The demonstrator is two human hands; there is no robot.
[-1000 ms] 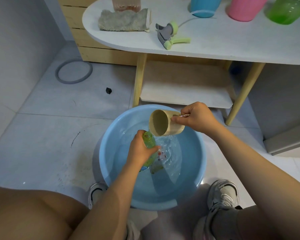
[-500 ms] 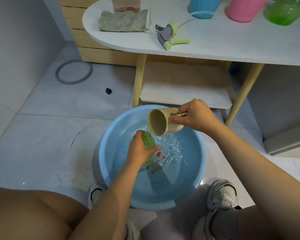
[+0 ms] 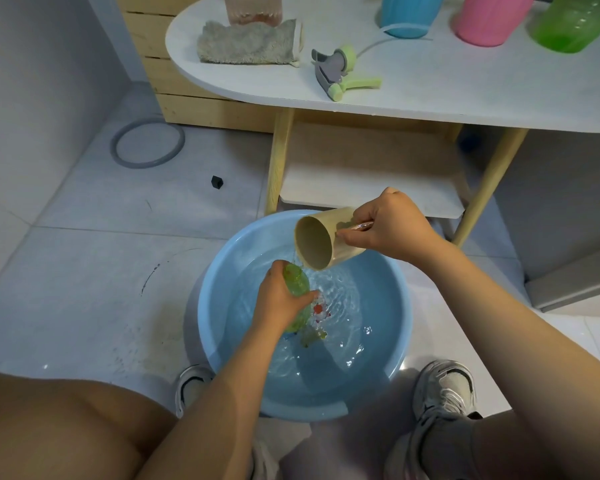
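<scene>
Left hand [image 3: 280, 304] grips the translucent green plastic bottle [image 3: 296, 283]; right hand [image 3: 392, 227] grips the tipped beige cup [image 3: 316, 242]. Aim its lip squarely at the bottle's mouth and pour thinly.

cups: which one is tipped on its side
The beige cup, held by the right hand over the basin, mouth facing sideways; the blue cup and pink cup stand upright on the table.

Round light-blue plastic basin [image 3: 219, 306], beige plastic mug [image 3: 340, 244], translucent green plastic bottle [image 3: 296, 282] (its label red and white), pink plastic cup [image 3: 489, 15].
</scene>
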